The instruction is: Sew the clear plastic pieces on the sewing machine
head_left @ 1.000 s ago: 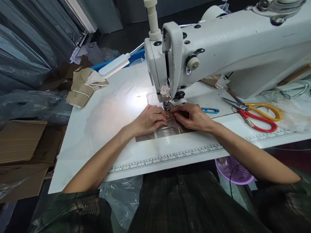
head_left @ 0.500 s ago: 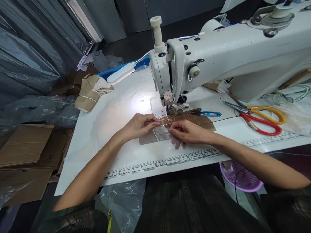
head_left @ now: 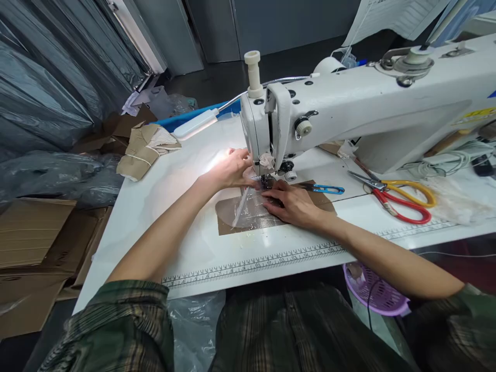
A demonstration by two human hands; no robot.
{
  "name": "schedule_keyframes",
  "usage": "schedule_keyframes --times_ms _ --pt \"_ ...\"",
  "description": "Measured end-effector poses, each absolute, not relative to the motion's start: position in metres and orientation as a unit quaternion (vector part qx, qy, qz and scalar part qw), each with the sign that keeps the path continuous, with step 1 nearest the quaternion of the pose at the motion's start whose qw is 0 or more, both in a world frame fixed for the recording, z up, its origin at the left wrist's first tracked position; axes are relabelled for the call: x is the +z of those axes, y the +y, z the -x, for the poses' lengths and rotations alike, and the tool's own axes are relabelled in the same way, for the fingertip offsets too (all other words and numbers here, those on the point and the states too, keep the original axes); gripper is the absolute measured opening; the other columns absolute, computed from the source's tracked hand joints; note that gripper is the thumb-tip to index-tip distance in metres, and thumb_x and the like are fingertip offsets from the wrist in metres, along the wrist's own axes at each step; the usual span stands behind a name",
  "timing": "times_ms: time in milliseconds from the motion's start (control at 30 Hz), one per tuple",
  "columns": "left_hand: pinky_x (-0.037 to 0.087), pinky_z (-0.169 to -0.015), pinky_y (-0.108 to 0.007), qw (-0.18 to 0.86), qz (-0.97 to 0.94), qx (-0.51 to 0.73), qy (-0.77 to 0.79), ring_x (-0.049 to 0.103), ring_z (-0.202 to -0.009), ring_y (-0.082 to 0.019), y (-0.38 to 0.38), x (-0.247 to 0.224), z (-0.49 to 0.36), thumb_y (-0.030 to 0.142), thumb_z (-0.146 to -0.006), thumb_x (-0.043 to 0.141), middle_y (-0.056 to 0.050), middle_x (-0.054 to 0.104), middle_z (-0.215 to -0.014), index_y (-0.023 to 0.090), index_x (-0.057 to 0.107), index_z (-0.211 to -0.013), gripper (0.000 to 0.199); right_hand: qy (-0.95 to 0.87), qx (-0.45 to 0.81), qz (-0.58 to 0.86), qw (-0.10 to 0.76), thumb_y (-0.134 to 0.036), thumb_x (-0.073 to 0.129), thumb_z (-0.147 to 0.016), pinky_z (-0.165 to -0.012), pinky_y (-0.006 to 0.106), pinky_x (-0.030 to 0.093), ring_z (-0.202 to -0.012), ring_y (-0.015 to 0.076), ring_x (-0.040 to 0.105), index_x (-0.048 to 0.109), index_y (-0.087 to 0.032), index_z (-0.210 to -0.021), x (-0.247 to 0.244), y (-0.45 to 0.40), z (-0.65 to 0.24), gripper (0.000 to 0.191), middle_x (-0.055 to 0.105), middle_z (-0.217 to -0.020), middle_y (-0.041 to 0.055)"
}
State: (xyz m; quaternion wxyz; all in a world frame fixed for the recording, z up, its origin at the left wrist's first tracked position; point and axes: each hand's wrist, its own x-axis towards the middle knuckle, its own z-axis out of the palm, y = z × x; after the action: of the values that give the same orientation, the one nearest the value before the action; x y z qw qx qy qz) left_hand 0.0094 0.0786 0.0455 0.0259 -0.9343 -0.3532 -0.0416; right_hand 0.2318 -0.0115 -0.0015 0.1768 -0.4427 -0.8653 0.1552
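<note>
A clear plastic piece (head_left: 253,209) lies under the needle area of the white sewing machine (head_left: 344,108), over a brown sheet (head_left: 228,227) on the table. My left hand (head_left: 234,169) rests at the left of the presser foot, on the far part of the plastic, its fingers partly spread and lit by the lamp. Just right of the foot, my right hand (head_left: 289,202) lies on the plastic with its fingers bent and slightly apart. Blue thread snips (head_left: 327,189) lie beside my right hand, their blades partly over the brown sheet.
Red and yellow scissors (head_left: 399,199) lie at the right. A lamp (head_left: 197,124) stands behind my left hand. A tied fabric bundle (head_left: 141,150) sits at the table's left edge. Printed rulers (head_left: 248,266) run along the front edge. A purple basket (head_left: 375,294) is below.
My left hand has moved forward beside the needle area, and my right hand forward onto the plastic. The plastic has shifted and its red marks are no longer visible. The view has tilted slightly.
</note>
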Motion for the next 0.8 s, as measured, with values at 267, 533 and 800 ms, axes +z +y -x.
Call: schedule_keyframes --times_ms 267,533,800 --pt "0.051 -0.084 -0.035 0.001 0.959 -0.106 -0.261 0.066 -0.093 -0.020 -0.018 0.043 0.004 0.034 -0.097 0.056 -0.008 0.070 -0.110 0.017 0.069 -0.108 0.024 -0.873 0.171 0.400 0.220 -0.027 0.047 -0.096 -0.080 0.038 0.051 -0.093 0.0239 0.062 0.069 -0.018 -0.123 -0.009 -0.009 -0.238 0.036 0.063 -0.112 0.0133" --pt "0.043 -0.070 -0.033 0.098 0.945 -0.173 -0.259 0.061 -0.072 -0.016 -0.033 0.006 -0.008 0.020 -0.097 0.051 -0.005 0.072 -0.085 0.017 0.064 -0.085 0.018 -0.879 0.134 0.404 0.214 -0.025 0.040 -0.097 -0.076 0.038 0.050 -0.091 0.0239 0.060 0.067 -0.018 -0.123 -0.010 -0.015 -0.235 0.038 0.062 -0.109 0.0135" --pt "0.041 -0.078 -0.038 0.054 0.927 -0.236 -0.288 0.064 -0.078 -0.017 -0.038 0.005 -0.010 0.017 -0.093 0.058 -0.004 0.074 -0.094 0.019 0.068 -0.091 0.010 -0.900 0.191 0.325 0.218 -0.024 0.043 -0.096 -0.085 0.037 0.051 -0.091 0.0210 0.061 0.068 -0.018 -0.125 -0.003 0.003 -0.248 0.038 0.063 -0.103 0.0107"
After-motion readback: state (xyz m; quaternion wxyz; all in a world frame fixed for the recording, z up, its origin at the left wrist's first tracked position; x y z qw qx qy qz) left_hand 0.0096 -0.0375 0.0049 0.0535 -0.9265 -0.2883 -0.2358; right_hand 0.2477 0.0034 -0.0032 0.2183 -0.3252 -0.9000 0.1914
